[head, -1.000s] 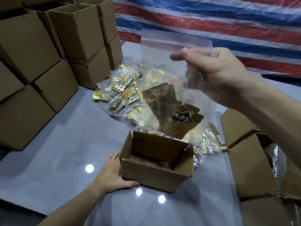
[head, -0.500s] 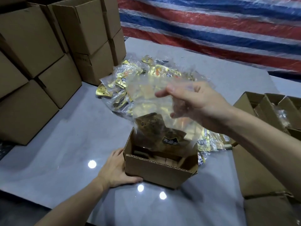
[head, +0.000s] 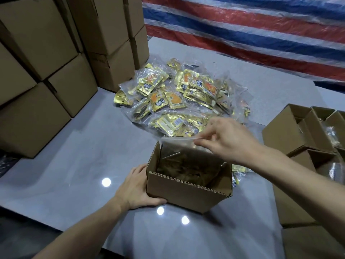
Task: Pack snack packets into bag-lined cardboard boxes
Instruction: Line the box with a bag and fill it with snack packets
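Here, bag [head: 175, 144] upright in box [head: 186, 195], mouth up

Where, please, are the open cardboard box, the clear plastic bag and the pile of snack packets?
open cardboard box [head: 186, 195]: head view, near outer wall.
clear plastic bag [head: 177, 142]: head view, top edge above the box.
pile of snack packets [head: 177, 94]: head view, gold packet mid-pile.

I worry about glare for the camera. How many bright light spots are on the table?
3. One light spot is left of the left hand; two more are just in front of the open box. The box may hide others.
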The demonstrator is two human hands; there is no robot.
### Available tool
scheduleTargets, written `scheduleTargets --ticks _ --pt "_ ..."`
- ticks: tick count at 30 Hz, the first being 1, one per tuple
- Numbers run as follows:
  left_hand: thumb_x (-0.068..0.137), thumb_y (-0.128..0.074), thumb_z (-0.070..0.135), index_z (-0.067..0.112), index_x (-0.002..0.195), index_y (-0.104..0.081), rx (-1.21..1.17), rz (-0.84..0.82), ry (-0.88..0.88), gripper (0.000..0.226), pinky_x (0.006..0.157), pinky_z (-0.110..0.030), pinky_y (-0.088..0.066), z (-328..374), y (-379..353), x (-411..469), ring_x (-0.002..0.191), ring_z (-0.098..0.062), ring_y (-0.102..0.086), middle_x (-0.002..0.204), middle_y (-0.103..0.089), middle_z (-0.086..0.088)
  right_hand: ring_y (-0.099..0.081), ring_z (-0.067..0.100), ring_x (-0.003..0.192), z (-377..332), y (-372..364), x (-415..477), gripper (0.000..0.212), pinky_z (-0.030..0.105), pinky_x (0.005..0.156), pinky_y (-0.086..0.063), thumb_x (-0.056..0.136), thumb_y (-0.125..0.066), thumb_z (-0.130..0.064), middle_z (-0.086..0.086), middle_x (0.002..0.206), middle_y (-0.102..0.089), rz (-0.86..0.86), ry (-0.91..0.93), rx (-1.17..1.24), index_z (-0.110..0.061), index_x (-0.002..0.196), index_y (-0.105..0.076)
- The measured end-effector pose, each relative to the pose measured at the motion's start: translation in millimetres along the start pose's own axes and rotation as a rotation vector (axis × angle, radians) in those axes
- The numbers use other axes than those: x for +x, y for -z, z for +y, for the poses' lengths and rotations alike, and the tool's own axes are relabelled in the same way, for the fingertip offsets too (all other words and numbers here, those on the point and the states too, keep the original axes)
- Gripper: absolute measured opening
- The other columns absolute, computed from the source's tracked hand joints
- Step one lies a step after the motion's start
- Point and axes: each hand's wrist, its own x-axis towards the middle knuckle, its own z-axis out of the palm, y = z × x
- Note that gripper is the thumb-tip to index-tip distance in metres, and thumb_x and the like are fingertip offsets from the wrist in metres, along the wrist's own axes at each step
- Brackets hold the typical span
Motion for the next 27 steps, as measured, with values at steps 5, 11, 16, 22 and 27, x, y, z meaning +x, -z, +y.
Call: scheduleTargets --ticks 5,11,16,22,27 --pt "0.054 -0.074 0.081 0.039 0.11 -0.058 -0.002 -0.014 0.004 0.072 0.094 -0.028 -0.034 0.0 0.0 -0.4 0.106 0.0 -0.04 0.11 -0.039 0.033 -0.056 0.018 0.084 -2.3 -3.4 -1.5 0.007 0.031 0.066 -0.039 0.085 -0.076 -0.032 -0.007 0.082 -0.054 0.086 0.026 -0.135 -0.032 0.092 -0.08" --pt "0.056 -0.073 0.082 0.039 0.125 -0.058 -0.007 -0.02 0.004 0.083 0.102 -0.03 -0.034 1.8 2.0 0.9 0.122 -0.008 -0.047 0.123 -0.049 0.027 -0.057 0.017 0.09 -12.8 -24.3 -16.5 0.009 0.028 0.067 -0.042 0.087 -0.067 -0.032 -0.009 0.088 -0.053 -0.025 0.141 -0.205 -0.03 0.089 -0.076" --pt "0.058 -0.07 0.085 0.041 0.129 -0.06 0.007 -0.039 -0.012 0.084 0.106 -0.038 -0.039 2.7 3.1 1.4 0.129 -0.012 -0.047 0.133 -0.055 0.019 -0.06 0.017 0.08 -17.8 -35.0 -19.5 0.016 0.028 0.065 -0.042 0.09 -0.064 -0.039 -0.01 0.085 -0.066 -0.194 0.06 -0.164 -0.025 0.088 -0.073" --pt "0.057 -0.073 0.083 0.041 0.12 -0.064 -0.026 -0.037 -0.005 0.076 0.104 -0.039 -0.042 0.6 2.0 2.1 0.125 -0.01 -0.05 0.127 -0.057 0.021 -0.066 0.028 0.083 -21.5 -48.1 -22.2 0.014 0.034 0.068 -0.054 0.086 -0.057 -0.021 0.004 0.086 -0.071 -0.311 -0.043 -0.165 -0.023 0.083 -0.07" --pt "0.056 -0.073 0.084 0.042 0.106 -0.062 -0.006 -0.016 -0.01 0.066 0.097 -0.036 -0.044 -1.3 0.4 2.1 0.11 -0.004 -0.049 0.108 -0.048 0.035 -0.068 0.021 0.09 -21.1 -60.2 -14.5 0.015 0.037 0.083 -0.056 0.094 -0.064 -0.03 0.001 0.095 -0.073 -0.389 -0.158 0.054 -0.021 0.091 -0.076"
